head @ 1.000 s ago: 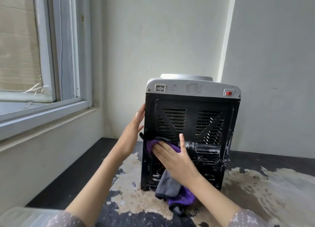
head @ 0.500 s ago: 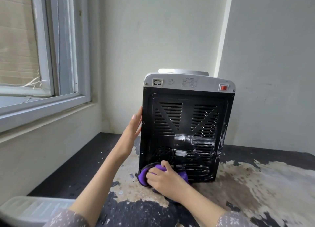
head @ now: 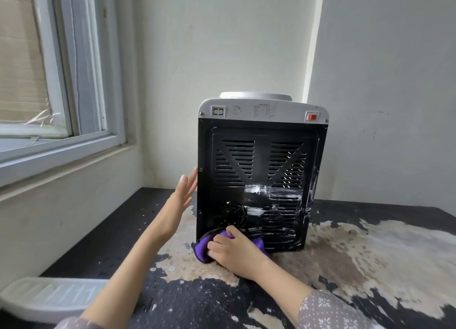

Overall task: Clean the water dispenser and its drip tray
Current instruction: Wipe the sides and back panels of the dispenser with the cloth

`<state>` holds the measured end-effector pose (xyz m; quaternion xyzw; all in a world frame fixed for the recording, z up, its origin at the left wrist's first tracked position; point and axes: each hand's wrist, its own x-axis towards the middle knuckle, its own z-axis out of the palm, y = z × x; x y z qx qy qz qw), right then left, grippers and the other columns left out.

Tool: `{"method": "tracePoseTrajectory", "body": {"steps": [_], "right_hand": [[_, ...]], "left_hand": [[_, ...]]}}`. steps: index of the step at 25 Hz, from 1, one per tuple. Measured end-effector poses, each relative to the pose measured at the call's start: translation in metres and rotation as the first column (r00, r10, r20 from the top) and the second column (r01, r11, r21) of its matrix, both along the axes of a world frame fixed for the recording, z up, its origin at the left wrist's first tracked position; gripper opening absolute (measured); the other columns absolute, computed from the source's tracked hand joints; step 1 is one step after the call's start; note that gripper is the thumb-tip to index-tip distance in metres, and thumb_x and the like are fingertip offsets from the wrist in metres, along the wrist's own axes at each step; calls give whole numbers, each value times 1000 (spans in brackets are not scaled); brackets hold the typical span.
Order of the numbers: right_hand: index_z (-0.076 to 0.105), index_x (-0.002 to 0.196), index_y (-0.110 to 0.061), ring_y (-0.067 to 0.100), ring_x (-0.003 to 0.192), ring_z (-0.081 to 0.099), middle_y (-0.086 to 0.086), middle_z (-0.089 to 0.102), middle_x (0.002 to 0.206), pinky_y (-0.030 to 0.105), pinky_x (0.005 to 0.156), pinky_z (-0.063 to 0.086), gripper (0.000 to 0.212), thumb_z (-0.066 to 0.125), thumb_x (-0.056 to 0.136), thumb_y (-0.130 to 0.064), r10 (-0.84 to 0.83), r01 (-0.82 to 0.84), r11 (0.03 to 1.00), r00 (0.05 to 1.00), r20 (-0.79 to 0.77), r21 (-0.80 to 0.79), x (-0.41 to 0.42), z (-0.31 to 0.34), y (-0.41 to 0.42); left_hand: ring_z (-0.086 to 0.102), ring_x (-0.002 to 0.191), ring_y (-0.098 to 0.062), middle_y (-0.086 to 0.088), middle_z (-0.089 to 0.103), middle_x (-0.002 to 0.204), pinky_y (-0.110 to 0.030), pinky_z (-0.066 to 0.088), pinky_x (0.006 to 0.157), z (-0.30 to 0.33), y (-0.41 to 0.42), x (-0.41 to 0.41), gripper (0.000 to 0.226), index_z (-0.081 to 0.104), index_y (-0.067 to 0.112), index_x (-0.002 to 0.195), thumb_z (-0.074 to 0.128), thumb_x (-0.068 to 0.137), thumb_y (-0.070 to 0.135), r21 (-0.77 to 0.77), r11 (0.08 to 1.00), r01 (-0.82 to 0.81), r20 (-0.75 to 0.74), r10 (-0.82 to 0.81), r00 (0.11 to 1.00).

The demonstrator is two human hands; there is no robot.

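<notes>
The dispenser [head: 259,170] stands upright on the bench [head: 345,267], with its black vented back panel turned to the camera. It is near the corner of two pale walls [head: 222,44]. White soapy smears lie across the middle of the panel and along its right edge. On the grey top strip of the dispenser there is a red switch [head: 312,117] at the right. The bench top is dark, with big worn pale patches around the dispenser and to its right. To the left of the dispenser, well apart, is a window [head: 61,81] with a white frame. A white drip tray [head: 49,297] lies on the bench in front of the dispenser and far to its left, at the bench edge.

The left hand [head: 176,205] is released, fingers straight and a little spread; the fingertips touch the left edge of the dispenser about at half its height. The right hand [head: 237,251] has a clenched grip on a purple cloth [head: 204,251], fingers curled over it, and presses it against the lower left corner of the back panel, where the panel meets the bench.
</notes>
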<state>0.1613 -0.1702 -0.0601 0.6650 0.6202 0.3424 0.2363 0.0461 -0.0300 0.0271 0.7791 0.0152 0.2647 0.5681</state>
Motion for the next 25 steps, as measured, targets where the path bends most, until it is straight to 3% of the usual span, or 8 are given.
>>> {"method": "tracePoseTrajectory", "body": {"steps": [4,9,14,16,18,21,23,25], "right_hand": [[65,63,-29,13,72,49,-12,52,75,32,69,35,8,72,62,-27,-93,95,995,994,-49,40,6,-2,-22],[59,51,-23,18,57,47,-7,48,53,35,63,20,18,76,48,-17,-327,351,923,931,-161,155,18,7,-64],[53,43,-22,17,46,48,-6,47,43,35,65,22,35,78,23,-7,-412,536,783,827,-382,316,35,11,-97],[65,63,-20,18,68,59,-5,62,64,38,73,24,24,77,46,-9,-493,636,724,748,-443,268,33,17,-111],[65,102,-17,20,106,51,-4,62,106,41,86,24,33,51,77,0,-492,717,637,660,-568,282,44,14,-127],[66,115,-12,22,111,52,-3,62,118,38,91,34,56,39,76,18,-97,710,457,638,-764,535,55,8,-141],[65,113,0,28,108,55,5,62,116,39,95,40,58,38,68,26,237,586,257,732,-638,768,62,19,-142],[54,125,3,19,124,40,3,47,129,25,108,28,59,36,70,16,390,511,131,761,-519,849,66,48,-139]], "left_hand": [[20,141,0,21,18,153,-34,16,118,-12,-8,3,56,15,48,144,9,91,67,-20,998,-59,19,60,998],[16,141,3,27,16,152,-41,13,120,-23,-15,10,71,13,54,143,14,77,83,5,991,-137,65,136,989],[11,141,4,19,13,156,-20,9,114,-25,-38,9,57,16,34,149,20,96,54,39,960,-276,132,269,954],[6,141,6,19,9,156,-26,7,117,-27,-45,9,51,19,30,149,25,100,40,124,922,-367,200,339,919],[1,142,6,18,8,156,-31,7,118,-30,-47,13,46,24,27,148,30,102,34,236,866,-441,305,365,880],[1,145,-5,8,16,157,-30,3,119,-25,-47,24,50,33,22,144,32,95,31,478,707,-521,456,308,835],[2,147,-14,2,18,157,-33,1,119,-14,-52,37,54,34,17,144,33,91,28,611,568,-551,504,259,824],[1,147,-18,0,16,158,-36,-1,119,-1,-61,57,59,30,15,147,34,89,27,691,439,-574,521,249,817]]}}
